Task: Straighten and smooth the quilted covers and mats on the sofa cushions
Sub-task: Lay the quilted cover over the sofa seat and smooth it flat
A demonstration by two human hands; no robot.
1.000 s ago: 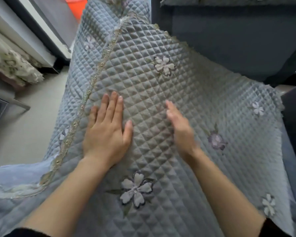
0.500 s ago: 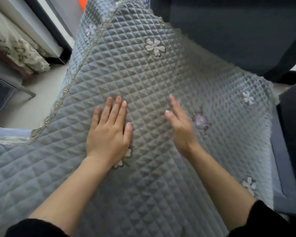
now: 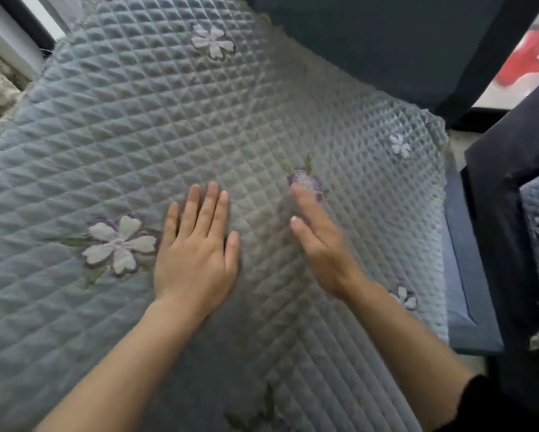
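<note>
While the quilted cover (image 3: 168, 120) lies spread under both palms, its long run stretching away beyond the purple flower (image 3: 307, 181), the left hand (image 3: 196, 254) presses flat left of that flower, fingers straight and together, the right hand (image 3: 322, 244) nearer, straight fingertips at its edge.

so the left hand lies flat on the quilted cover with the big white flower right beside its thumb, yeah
Not quite. The left hand does lie flat on the quilted cover, but the big white flower is beside its little finger, on the opposite side from the thumb. The head view shows this.
</note>
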